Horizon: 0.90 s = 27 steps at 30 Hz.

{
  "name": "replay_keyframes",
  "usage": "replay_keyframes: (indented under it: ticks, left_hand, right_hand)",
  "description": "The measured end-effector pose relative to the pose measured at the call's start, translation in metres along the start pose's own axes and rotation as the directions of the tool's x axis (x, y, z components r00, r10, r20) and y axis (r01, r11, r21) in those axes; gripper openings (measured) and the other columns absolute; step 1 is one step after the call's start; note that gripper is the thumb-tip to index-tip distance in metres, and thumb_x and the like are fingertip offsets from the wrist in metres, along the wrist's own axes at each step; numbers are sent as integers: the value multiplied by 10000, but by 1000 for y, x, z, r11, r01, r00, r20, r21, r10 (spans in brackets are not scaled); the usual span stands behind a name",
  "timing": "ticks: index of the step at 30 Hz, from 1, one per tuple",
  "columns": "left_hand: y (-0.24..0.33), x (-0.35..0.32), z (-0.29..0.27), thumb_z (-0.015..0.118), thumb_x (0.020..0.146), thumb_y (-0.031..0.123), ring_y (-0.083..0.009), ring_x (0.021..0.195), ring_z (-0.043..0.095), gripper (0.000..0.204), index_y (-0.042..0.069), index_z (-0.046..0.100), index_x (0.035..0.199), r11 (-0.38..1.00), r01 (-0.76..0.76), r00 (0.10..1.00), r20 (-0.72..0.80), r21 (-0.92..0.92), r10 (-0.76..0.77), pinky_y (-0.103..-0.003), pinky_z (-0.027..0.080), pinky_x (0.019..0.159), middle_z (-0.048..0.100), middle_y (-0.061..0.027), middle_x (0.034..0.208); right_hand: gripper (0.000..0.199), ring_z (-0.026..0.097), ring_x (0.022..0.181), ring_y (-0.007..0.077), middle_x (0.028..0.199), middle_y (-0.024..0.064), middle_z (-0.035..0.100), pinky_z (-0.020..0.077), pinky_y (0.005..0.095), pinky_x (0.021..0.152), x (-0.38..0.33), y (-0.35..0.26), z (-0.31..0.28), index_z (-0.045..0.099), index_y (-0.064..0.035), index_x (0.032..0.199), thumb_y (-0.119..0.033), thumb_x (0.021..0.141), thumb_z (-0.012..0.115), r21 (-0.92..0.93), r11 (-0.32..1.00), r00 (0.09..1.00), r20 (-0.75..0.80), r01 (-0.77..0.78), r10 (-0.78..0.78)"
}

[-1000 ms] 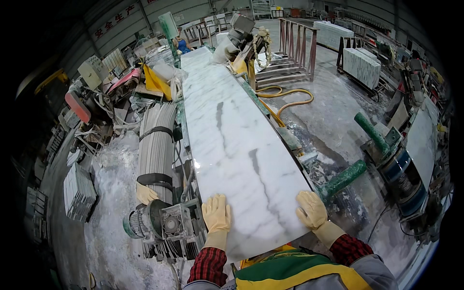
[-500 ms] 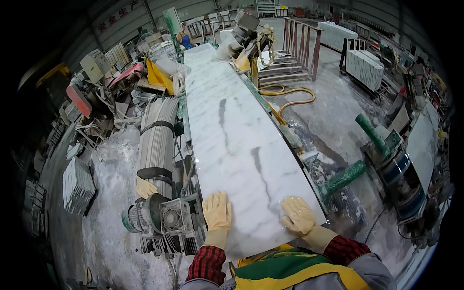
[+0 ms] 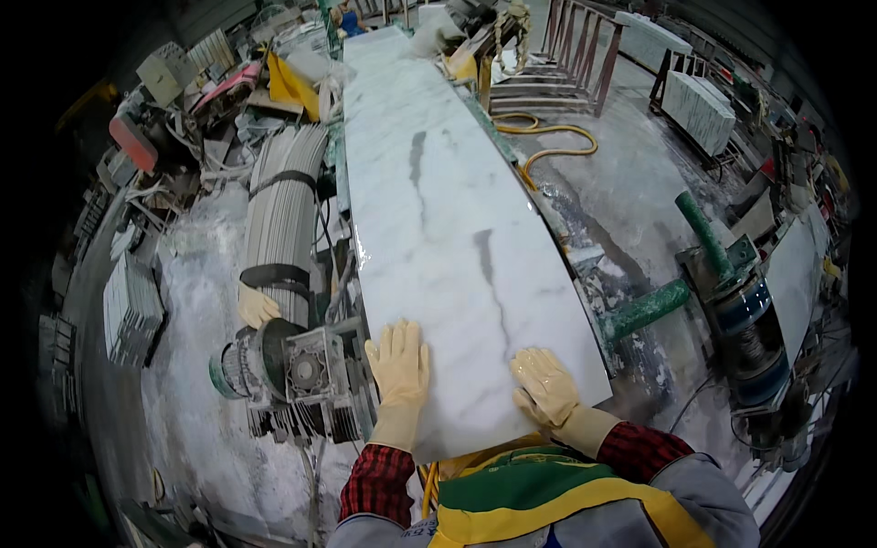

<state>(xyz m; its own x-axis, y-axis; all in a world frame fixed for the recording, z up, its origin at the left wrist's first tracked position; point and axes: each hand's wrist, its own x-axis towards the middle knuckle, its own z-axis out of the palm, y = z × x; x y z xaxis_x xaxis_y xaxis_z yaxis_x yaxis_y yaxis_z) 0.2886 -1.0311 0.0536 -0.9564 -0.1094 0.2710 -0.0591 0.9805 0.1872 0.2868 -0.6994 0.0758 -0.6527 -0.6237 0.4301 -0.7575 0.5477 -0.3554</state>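
Note:
A long white stone slab (image 3: 438, 265) with grey veins stretches away from me along a machine bed. My left hand (image 3: 399, 365), in a cream rubber glove, lies flat near the slab's left edge with its fingers pointing forward. On the near right part of the slab, my right hand (image 3: 546, 388) rests in a matching glove, its fingers stretched out and angled to the left. Both palms press on the polished surface and neither hand grips anything. A green and yellow apron (image 3: 521, 484) on my body meets the slab's near end.
Left of the slab stand a motor with a gearbox (image 3: 283, 370) and a strapped roll of grey slats (image 3: 283, 215), with a loose glove (image 3: 257, 305) on it. A green roller (image 3: 647, 310) juts out at the right. A yellow hose (image 3: 557, 137) curls on the floor beyond.
My view has tipped downward, so the scene sits higher. My right hand has shifted slightly left on the slab, and my left hand now lies closer to the left edge.

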Motion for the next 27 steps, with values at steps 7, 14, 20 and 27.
replay_keyframes:
  ticks: [7,14,20,27]
  left_hand:
    - [-10,14,-11,702,1053,281,-454,1492,519,565,100,585,1575,994,-100,995,-35,-53,98,-671,333,1259,601,-199,1616]
    - [-58,90,-3,692,1052,227,-487,1476,532,530,69,605,1550,976,-214,961,-187,-27,206,-587,383,1278,610,-234,1588]
    - [-69,109,16,697,1060,212,-458,1480,546,508,84,617,1545,976,-216,960,-188,-28,207,-558,413,1273,624,-217,1581]
    - [-53,64,17,681,1053,210,-455,1504,507,530,66,585,1553,988,-154,973,-179,-27,147,-563,385,1288,582,-222,1606]
  right_hand:
    - [487,612,1224,483,1315,280,643,479,577,1107,9,-9,-5,647,55,1327,-216,927,709,11,1000,998,59,-21,21]
    - [472,605,1202,483,1282,274,635,470,586,1115,4,-12,4,645,55,1291,-222,911,692,-42,997,995,78,-60,63]
    - [475,616,1223,465,1297,264,649,470,585,1135,5,-17,-4,646,50,1297,-216,906,691,-50,995,991,99,-84,89]
    - [557,617,1323,446,1404,235,665,464,567,1194,-12,-14,1,665,22,1388,-228,898,752,-84,993,990,107,-79,88]
